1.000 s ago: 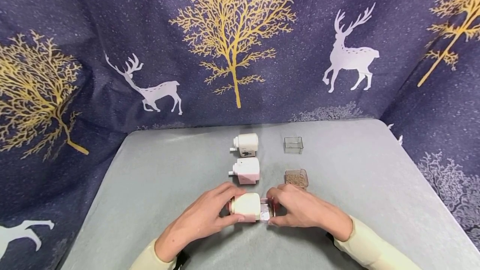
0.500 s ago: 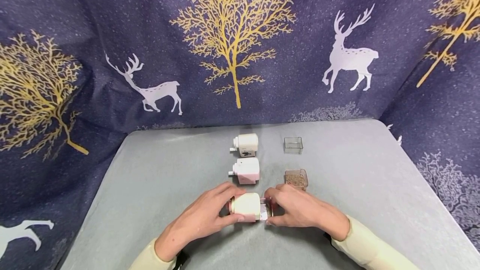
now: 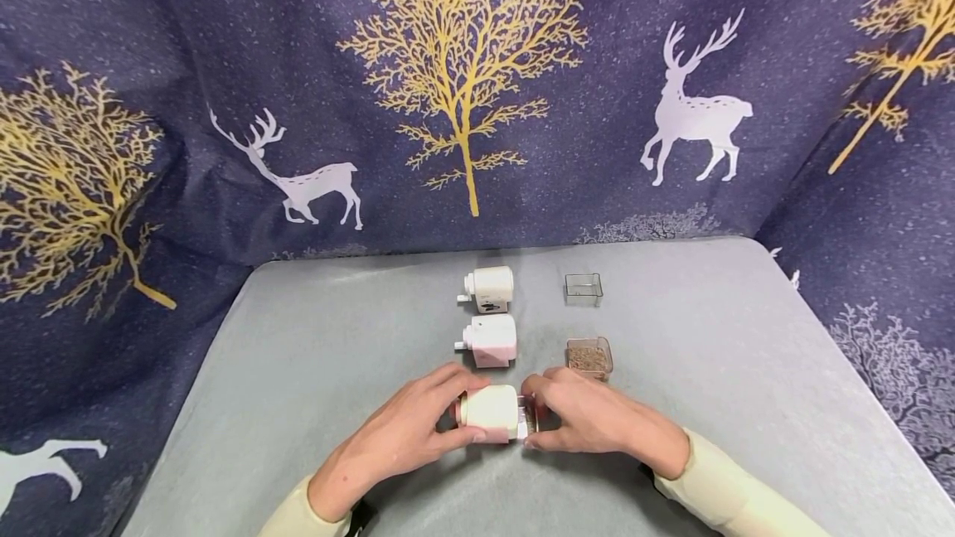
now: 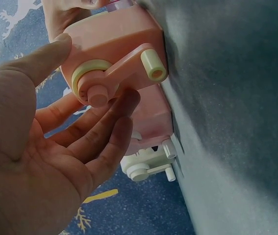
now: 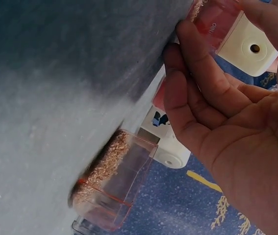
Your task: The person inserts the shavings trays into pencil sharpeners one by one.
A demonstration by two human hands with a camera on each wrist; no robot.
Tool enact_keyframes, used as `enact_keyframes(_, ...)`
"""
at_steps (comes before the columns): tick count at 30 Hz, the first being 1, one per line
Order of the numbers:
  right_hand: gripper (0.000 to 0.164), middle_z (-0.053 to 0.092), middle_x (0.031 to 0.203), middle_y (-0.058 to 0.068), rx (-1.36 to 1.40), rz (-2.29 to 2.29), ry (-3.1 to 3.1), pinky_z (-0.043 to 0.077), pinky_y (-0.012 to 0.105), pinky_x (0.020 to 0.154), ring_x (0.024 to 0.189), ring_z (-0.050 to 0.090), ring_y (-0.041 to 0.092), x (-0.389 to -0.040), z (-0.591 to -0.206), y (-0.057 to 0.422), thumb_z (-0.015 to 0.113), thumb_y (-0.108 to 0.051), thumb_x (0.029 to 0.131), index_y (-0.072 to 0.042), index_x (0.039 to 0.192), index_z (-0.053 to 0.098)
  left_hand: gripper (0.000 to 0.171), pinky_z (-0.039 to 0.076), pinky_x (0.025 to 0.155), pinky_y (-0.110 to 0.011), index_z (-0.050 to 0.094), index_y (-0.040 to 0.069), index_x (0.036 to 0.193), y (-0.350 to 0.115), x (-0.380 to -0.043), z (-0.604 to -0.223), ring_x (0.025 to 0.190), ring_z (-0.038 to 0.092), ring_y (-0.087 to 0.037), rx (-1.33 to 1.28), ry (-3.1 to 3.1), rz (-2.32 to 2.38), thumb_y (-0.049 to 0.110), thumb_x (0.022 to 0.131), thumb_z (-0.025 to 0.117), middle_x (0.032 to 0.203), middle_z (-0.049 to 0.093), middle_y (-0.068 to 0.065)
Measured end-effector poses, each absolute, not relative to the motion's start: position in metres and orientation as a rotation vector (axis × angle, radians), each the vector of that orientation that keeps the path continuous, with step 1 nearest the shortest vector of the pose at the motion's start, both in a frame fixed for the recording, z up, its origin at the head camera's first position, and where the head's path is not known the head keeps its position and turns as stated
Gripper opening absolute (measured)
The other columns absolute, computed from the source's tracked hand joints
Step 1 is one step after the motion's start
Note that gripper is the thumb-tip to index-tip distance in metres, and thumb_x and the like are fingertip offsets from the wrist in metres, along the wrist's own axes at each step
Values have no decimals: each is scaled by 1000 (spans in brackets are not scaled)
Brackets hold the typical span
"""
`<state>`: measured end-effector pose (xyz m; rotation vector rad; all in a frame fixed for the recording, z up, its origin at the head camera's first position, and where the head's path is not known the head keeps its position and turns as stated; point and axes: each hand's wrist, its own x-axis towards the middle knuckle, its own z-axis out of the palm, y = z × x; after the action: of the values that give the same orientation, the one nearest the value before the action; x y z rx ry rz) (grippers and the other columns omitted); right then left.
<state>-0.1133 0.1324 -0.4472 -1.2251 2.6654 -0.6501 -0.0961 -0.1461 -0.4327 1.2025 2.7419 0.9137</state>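
Observation:
Nearest the person on the table is a pink and cream pencil sharpener (image 3: 488, 408). My left hand (image 3: 403, 425) grips its body from the left, thumb in front and fingers behind. In the left wrist view, its pink crank (image 4: 129, 68) with a cream knob points toward the camera. My right hand (image 3: 589, 414) pinches a see-through pink shavings drawer (image 5: 217, 22) between thumb and fingers. That drawer sits partly inside the sharpener's right side, its outer end sticking out. Some shavings show in it. A round pencil hole (image 5: 255, 48) is visible above the drawer in the right wrist view.
Behind stand a white and pink sharpener (image 3: 495, 342) and a cream sharpener (image 3: 492, 287), cranks facing left. Just beyond my right hand lies a clear pinkish drawer (image 3: 588, 357) holding shavings. Farther back is a smoky see-through drawer (image 3: 584, 287). A dark blue cloth (image 3: 298, 48) hangs behind the table.
My right hand has moved slightly left, sliding the drawer further into the sharpener, so less of it sticks out. The left hand keeps its grip in place.

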Motion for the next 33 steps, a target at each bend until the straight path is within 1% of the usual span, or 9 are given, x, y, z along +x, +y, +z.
enact_keyframes(7,49,60,85,-6,-1240,-679,2644,47,13,57,70,56,6,-113,-447,130,79,-42,77,-8,109,65,53,50,73,-24,55,23,133,-146,-96,-432,89,53,-4,1233,2758,907,47,88,68,118,52,12)
enact_keyframes(18,50,59,86,-8,-1238,-679,2670,48,15,59,73,55,6,-112,-448,128,80,-44,75,-10,108,65,54,51,76,-27,53,27,136,-146,-97,-433,92,54,-4,1212,2768,883,49,88,66,120,52,12)
enact_keyframes(24,48,59,84,-9,-1229,-694,2666,48,16,58,72,55,5,-112,-449,128,82,-41,72,-13,106,64,55,51,76,-27,55,21,134,-146,-97,-433,91,53,-4,1202,2761,883,49,88,66,119,52,12)
enact_keyframes(30,47,59,82,-10,-1235,-704,2658,48,16,59,71,55,5,-113,-449,128,84,-38,71,-13,106,64,54,49,72,-24,56,21,134,-147,-97,-433,87,53,-4,1207,2754,893,49,89,66,116,52,13)
enact_keyframes(33,48,59,83,-9,-1232,-710,2647,48,16,59,72,55,5,-112,-448,128,84,-37,71,-12,106,64,54,50,73,-25,56,21,134,-146,-97,-434,88,53,-4,1210,2761,892,49,88,66,117,52,13)
